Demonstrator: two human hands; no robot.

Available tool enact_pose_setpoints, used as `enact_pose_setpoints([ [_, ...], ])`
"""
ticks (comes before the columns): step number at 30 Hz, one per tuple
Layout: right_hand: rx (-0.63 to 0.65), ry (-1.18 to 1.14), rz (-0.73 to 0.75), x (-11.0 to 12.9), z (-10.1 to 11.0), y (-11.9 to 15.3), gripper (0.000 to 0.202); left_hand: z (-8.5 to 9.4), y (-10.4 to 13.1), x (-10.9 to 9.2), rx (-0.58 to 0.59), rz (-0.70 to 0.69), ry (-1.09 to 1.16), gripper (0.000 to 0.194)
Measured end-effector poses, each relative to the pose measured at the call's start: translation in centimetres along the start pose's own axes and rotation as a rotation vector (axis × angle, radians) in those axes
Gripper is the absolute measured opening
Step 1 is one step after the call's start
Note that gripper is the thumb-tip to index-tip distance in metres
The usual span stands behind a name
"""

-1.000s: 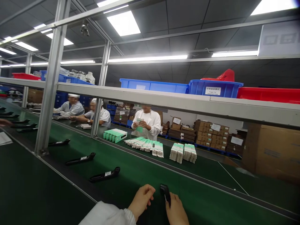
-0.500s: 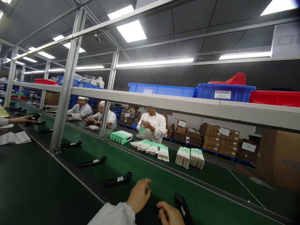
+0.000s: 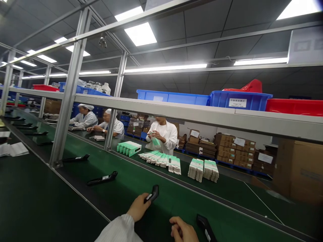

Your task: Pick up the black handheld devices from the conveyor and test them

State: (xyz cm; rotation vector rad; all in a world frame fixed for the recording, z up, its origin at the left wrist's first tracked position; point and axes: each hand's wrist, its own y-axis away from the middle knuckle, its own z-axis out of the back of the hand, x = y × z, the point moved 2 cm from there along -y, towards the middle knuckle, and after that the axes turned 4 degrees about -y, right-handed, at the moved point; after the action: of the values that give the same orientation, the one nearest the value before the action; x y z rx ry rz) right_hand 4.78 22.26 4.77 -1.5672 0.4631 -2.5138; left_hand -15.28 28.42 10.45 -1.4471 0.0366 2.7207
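Observation:
My left hand (image 3: 139, 206) is closed around a black handle-shaped part (image 3: 152, 194) with a white label, its bent end sticking up past the fingers. Lower right, my right hand (image 3: 183, 229) has loosely curled fingers, and nothing shows in them. Just to its right lies a similar black part (image 3: 205, 228) on the green conveyor belt (image 3: 176, 201), partly cut off by the frame edge. Another labelled black part (image 3: 102, 178) rests on the belt to the left of my left hand, with one more (image 3: 76, 158) farther up the line.
A metal post (image 3: 68, 90) rises at the left, and a shelf (image 3: 176, 107) with blue bins (image 3: 174, 97) and a red bin (image 3: 294, 107) spans above. Across the belt are green-and-white cartons (image 3: 161, 160) and a co-worker (image 3: 163, 134) holding one. White papers (image 3: 15, 149) lie far left.
My left hand has moved left and closed on a black part, whose bent end is now raised. The part near my right hand has shifted right. Another person's hand at far left has left view.

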Motion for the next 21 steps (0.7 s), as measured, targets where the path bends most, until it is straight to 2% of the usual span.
enact_pose_setpoints([
  [2, -0.062, -0.116, -0.015, 0.3, 0.2, -0.1, 0.039, -1.5, 0.7, -1.4, 0.082, 0.022, 0.219, 0.033],
  [4, -0.131, -0.24, -0.07, 0.7, 0.4, -0.3, 0.049, -2.7, 1.5, -2.6, 0.175, 0.078, 0.595, 0.039],
  [6, -0.169, -0.353, -0.155, 1.2, 0.8, -0.5, 0.056, -3.6, 2.5, -3.7, 0.29, 0.149, 0.976, 0.036],
  [7, -0.174, -0.405, -0.193, 1.5, 1.0, -0.5, 0.058, -3.9, 2.9, -4.2, 0.344, 0.176, 1.103, 0.036],
  [9, -0.166, -0.501, -0.252, 2.4, 1.5, -0.6, 0.062, -4.4, 3.7, -4.8, 0.428, 0.203, 1.199, 0.038],
  [12, -0.159, -0.607, -0.295, 3.7, 2.2, -0.6, 0.066, -5.0, 4.3, -5.5, 0.487, 0.199, 1.238, 0.04],
  [15, -0.21, -0.663, -0.302, 4.2, 2.5, -0.5, 0.066, -5.6, 4.6, -5.9, 0.451, 0.157, 1.174, 0.039],
  [17, -0.279, -0.688, -0.293, 4.1, 2.6, -0.4, 0.064, -5.8, 4.7, -6.0, 0.355, 0.089, 1.037, 0.036],
  [19, -0.33, -0.718, -0.286, 3.9, 2.7, -0.4, 0.061, -5.9, 4.7, -6.0, 0.203, -0.052, 0.84, 0.034],
  [21, -0.327, -0.755, -0.311, 4.1, 2.8, -0.4, 0.059, -5.8, 4.8, -6.1, 0.077, -0.216, 0.651, 0.044],
])
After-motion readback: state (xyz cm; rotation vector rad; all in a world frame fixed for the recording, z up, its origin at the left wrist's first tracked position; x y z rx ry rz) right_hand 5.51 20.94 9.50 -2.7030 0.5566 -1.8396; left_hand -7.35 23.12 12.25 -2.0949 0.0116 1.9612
